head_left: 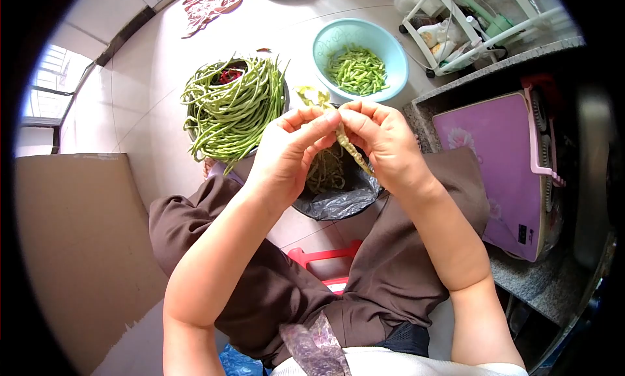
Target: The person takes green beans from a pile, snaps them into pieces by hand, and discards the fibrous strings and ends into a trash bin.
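A pale, yellowish bean pod (pixel 352 149) is pinched between my two hands, its lower end hanging toward the right. My left hand (pixel 294 141) and my right hand (pixel 384 140) meet at the fingertips, both closed on it. Above my left fingers a yellow-green piece of pod sticks up. Directly below is a bin lined with a black bag (pixel 342 203), with dry-looking scraps (pixel 325 171) inside. Long green beans (pixel 234 109) are heaped in a round container at the left. Short cut green pieces (pixel 358 70) lie in a light blue basin (pixel 392 60) beyond my hands.
At the right, a purple panel with a flower print (pixel 485 174) stands in a stone-edged shelf. A white wheeled rack (pixel 456 65) is at the upper right. Brown cardboard (pixel 78 246) stands at the left. Something red (pixel 325 253) lies between my legs.
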`<state>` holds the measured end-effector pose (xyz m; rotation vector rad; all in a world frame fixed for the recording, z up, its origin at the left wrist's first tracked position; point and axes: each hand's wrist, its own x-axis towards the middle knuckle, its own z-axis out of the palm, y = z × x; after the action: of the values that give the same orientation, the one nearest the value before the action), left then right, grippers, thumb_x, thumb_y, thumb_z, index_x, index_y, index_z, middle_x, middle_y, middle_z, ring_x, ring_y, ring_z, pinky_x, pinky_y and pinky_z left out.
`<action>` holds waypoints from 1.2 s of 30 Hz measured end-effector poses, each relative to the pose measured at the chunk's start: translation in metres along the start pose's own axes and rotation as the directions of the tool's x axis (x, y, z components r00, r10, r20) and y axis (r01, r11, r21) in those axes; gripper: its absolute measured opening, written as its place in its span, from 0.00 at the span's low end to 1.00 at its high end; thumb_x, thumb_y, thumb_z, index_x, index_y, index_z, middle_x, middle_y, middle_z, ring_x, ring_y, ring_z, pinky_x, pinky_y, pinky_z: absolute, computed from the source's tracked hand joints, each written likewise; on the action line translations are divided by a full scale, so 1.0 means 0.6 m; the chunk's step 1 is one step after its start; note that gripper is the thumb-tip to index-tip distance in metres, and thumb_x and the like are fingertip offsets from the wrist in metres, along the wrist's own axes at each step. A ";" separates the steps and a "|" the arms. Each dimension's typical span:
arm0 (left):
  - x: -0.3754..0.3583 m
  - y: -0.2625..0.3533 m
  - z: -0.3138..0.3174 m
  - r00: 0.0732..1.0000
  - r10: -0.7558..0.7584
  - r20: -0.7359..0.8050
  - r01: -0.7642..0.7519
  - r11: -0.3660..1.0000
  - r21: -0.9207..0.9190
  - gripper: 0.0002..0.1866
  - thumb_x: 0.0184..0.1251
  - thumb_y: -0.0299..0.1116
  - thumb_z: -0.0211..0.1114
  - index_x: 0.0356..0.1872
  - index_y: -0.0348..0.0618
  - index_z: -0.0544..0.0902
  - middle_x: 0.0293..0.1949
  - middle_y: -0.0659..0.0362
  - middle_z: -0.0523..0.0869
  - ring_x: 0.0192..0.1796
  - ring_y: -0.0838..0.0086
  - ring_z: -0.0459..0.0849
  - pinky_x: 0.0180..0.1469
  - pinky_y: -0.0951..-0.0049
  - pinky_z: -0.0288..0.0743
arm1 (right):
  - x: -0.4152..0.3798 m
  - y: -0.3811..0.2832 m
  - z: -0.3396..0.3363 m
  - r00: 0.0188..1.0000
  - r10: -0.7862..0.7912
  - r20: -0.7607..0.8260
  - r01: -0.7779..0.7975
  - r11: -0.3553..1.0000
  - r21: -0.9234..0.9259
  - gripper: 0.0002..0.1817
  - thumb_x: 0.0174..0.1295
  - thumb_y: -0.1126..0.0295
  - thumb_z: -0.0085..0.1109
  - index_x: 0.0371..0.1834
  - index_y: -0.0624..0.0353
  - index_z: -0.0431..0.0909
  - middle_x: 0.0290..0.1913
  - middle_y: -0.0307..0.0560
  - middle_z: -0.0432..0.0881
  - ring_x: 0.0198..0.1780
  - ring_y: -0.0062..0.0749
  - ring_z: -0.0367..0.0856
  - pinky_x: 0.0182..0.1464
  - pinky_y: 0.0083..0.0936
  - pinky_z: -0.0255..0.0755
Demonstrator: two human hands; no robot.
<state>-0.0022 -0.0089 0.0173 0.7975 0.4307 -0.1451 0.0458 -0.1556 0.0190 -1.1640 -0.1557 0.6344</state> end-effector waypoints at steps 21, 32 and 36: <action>0.008 -0.005 -0.016 1.000 0.003 0.010 -0.003 1.000 0.011 0.09 0.62 0.32 0.67 0.39 0.41 0.79 0.39 0.63 0.82 0.38 0.84 0.78 0.43 0.83 0.72 | -0.004 -0.008 0.009 0.988 -0.150 -0.042 0.108 0.854 -0.508 0.07 0.60 0.74 0.58 0.33 0.68 0.81 0.25 0.40 0.83 0.28 0.14 0.76 0.32 0.16 0.71; 0.005 -0.017 -0.009 0.998 -0.022 -0.059 0.023 1.000 0.013 0.09 0.59 0.29 0.69 0.38 0.40 0.81 0.36 0.64 0.83 0.39 0.82 0.79 0.46 0.82 0.73 | 0.006 0.012 -0.001 0.994 0.066 -0.082 -0.067 0.998 -0.016 0.08 0.65 0.71 0.55 0.35 0.65 0.79 0.30 0.38 0.82 0.30 0.15 0.77 0.36 0.13 0.72; 0.005 -0.005 -0.005 0.998 0.011 -0.061 -0.011 1.000 -0.003 0.12 0.55 0.29 0.72 0.38 0.37 0.81 0.35 0.61 0.84 0.38 0.79 0.81 0.46 0.79 0.76 | 0.010 0.006 0.000 0.994 0.085 -0.061 -0.075 0.984 0.159 0.08 0.65 0.70 0.56 0.36 0.64 0.80 0.29 0.38 0.82 0.31 0.14 0.77 0.36 0.12 0.71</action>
<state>-0.0013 -0.0086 0.0124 0.8025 0.4839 -0.1101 0.0493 -0.1515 0.0146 -1.0418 -0.0011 0.6654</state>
